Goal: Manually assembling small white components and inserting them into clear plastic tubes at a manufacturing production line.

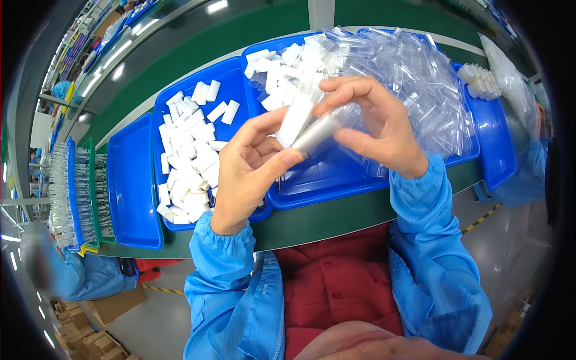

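In front of my chest, over the middle blue tray (336,191), my left hand (255,165) is closed on a flat white piece (295,123). A second white piece (318,133), rounder and tilted beside it, lies between both hands. Its surface looks glossy, and motion blur hides whether a clear sleeve covers it. My right hand (384,123) curves around the far end of these pieces, thumb and fingertips against them. Behind the hands are more white pieces (276,78). To the right, clear plastic sleeves (414,90) are heaped high.
Many white pieces fill a blue tray (231,78) on the left. Farther left stand another blue tray (133,180) and upright racks of thin parts (63,192). At the right end, a blue tray (495,141) holds bundled white tubes (480,81). Another person's blue sleeve (96,276) shows at lower left.
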Tool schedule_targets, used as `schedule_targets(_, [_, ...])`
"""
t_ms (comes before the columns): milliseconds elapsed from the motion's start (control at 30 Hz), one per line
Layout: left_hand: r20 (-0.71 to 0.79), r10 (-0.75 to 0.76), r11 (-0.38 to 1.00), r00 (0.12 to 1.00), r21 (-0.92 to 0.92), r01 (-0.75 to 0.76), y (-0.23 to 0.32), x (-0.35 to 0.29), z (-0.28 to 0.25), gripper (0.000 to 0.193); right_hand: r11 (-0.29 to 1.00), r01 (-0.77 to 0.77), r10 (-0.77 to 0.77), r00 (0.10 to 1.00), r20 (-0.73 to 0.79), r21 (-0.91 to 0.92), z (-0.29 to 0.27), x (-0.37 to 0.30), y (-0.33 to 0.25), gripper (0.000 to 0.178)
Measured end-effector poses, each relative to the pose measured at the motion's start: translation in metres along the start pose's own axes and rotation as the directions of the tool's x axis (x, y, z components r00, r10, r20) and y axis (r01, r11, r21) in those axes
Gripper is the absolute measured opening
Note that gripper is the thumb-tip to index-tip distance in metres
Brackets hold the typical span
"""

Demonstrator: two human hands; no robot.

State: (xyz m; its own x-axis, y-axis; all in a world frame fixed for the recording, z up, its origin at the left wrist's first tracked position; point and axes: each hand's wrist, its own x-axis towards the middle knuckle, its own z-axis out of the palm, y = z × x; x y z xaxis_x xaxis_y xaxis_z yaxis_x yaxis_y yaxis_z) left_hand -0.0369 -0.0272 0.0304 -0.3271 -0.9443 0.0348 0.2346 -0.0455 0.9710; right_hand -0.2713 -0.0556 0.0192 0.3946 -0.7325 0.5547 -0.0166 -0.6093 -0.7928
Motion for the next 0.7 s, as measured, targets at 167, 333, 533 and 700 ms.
schedule_targets(167, [-0.111,0.086,0.996,0.990,-0.008,-0.087,-0.001,0.000,0.008,0.060,0.982,0.038,-0.058,0.993,-0.100,-0.183,0.007,0.003,-0.005,0.055])
schedule_targets(333, [-0.036,0.010,0.999,0.999,-0.047,-0.011,-0.010,0.001,0.005,0.061,0.850,0.183,-0.229,0.973,-0.033,-0.494,0.024,0.004,-0.011,0.075])
schedule_targets(533, [0.068,-0.062,0.989,0.996,-0.130,0.070,-0.013,0.002,0.000,0.046,0.851,0.191,-0.228,0.973,-0.016,-0.488,0.027,0.004,-0.007,0.070])
schedule_targets(700, [0.272,-0.227,0.918,0.935,-0.260,0.299,-0.007,0.000,0.002,0.045,0.863,0.222,-0.241,0.970,0.016,-0.453,0.036,0.004,-0.008,0.071])
